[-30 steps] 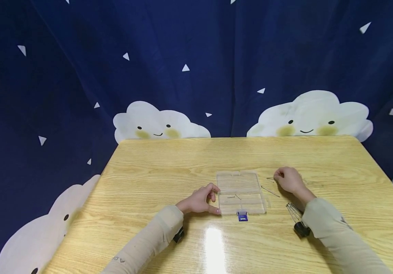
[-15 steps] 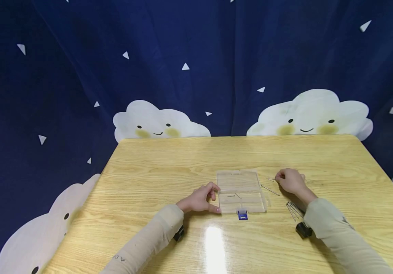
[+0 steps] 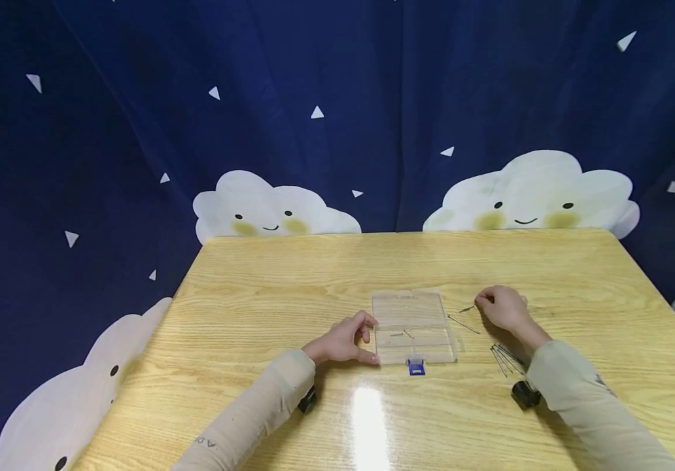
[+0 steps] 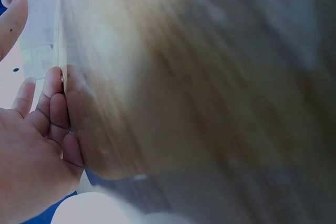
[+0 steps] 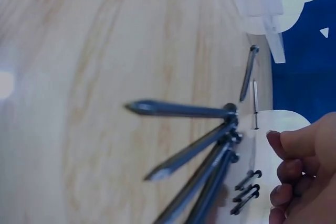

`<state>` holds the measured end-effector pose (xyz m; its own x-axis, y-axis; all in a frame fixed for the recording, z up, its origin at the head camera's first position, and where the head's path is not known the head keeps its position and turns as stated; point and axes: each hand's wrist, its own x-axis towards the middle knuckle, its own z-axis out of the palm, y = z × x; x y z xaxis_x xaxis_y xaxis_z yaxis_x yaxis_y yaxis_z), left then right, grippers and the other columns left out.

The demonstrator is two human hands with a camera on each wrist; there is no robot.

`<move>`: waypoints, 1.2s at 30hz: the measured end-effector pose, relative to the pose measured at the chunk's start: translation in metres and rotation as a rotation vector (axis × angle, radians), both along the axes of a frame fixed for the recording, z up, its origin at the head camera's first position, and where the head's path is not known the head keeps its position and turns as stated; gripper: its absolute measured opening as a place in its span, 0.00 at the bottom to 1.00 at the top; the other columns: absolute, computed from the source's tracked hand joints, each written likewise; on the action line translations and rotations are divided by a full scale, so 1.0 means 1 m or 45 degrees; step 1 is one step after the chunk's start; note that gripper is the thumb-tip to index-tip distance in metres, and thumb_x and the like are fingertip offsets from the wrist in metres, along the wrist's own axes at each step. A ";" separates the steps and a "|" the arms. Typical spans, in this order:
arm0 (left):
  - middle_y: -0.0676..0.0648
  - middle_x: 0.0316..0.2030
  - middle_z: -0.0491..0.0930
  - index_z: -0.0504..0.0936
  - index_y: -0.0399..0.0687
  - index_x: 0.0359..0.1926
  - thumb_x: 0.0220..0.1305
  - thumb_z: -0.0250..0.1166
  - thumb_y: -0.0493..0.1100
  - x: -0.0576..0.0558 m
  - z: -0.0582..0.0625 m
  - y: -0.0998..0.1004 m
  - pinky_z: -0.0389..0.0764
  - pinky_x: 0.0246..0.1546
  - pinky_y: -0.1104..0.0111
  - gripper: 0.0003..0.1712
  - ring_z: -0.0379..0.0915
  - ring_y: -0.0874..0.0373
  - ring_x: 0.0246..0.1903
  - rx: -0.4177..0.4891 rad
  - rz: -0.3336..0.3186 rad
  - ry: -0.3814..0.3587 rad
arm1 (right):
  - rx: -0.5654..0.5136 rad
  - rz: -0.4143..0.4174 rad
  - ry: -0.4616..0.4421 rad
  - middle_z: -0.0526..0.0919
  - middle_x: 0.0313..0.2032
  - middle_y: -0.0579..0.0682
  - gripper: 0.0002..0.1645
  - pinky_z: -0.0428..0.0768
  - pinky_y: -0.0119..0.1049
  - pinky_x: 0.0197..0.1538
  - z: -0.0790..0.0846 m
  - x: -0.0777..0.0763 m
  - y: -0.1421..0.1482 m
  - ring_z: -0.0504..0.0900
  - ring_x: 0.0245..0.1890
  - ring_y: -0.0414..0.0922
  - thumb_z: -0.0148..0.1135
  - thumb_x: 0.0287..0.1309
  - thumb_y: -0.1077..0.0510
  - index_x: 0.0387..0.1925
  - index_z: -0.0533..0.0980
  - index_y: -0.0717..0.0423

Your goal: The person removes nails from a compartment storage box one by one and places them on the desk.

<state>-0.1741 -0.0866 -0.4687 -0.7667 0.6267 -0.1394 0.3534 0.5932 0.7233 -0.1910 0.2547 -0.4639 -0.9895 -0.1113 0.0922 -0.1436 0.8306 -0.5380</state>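
Observation:
A clear plastic box (image 3: 445,360) lies open on the table, its lid (image 3: 408,310) folded back and a blue clasp (image 3: 416,367) at its front. Two small nails (image 3: 409,334) are inside. My left hand (image 3: 343,340) touches the box's left side, thumb and index finger spread along the edge; the box (image 4: 39,30) shows beyond the fingers in the left wrist view. On the right, my right hand (image 3: 503,309) has curled fingers, thumb and index tips together. Thin nails (image 5: 255,100) lie just short of those tips, with a gap showing; no thing shows between them.
One long nail (image 3: 464,324) lies right of the box. Several large nails (image 5: 181,109) fan out under the right wrist, near the black wrist camera (image 3: 526,395). Three short nails (image 5: 247,187) lie close to the right hand. A dark blue curtain (image 3: 337,78) hangs behind the table.
My right hand has shifted slightly to the right, away from the thin nails by its fingertips. My left hand stays at the box.

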 end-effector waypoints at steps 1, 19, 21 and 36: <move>0.50 0.32 0.72 0.66 0.47 0.52 0.46 0.73 0.48 0.000 0.000 0.000 0.55 0.43 0.62 0.34 0.61 0.63 0.33 0.000 0.003 0.002 | -0.012 -0.001 0.009 0.81 0.28 0.57 0.11 0.59 0.51 0.34 0.001 0.000 0.000 0.75 0.28 0.53 0.52 0.59 0.63 0.31 0.79 0.64; 0.51 0.32 0.72 0.66 0.48 0.52 0.46 0.73 0.48 0.001 0.001 0.000 0.55 0.44 0.62 0.34 0.61 0.63 0.35 -0.001 0.017 0.007 | -0.146 0.134 0.062 0.69 0.20 0.48 0.05 0.62 0.36 0.25 0.007 0.012 -0.018 0.63 0.18 0.42 0.61 0.52 0.65 0.31 0.79 0.66; 0.51 0.32 0.72 0.66 0.48 0.52 0.46 0.73 0.48 0.001 0.001 0.000 0.55 0.44 0.62 0.34 0.61 0.63 0.35 -0.001 0.014 0.008 | -0.161 0.159 0.074 0.70 0.21 0.47 0.04 0.63 0.36 0.26 0.006 0.012 -0.022 0.64 0.19 0.41 0.63 0.51 0.65 0.30 0.79 0.65; 0.51 0.32 0.72 0.66 0.47 0.52 0.46 0.73 0.48 -0.001 -0.001 0.000 0.55 0.43 0.63 0.34 0.61 0.61 0.34 0.000 0.004 0.021 | -0.193 0.381 0.151 0.66 0.19 0.42 0.06 0.60 0.34 0.27 0.002 0.012 -0.050 0.60 0.20 0.40 0.69 0.44 0.66 0.29 0.81 0.59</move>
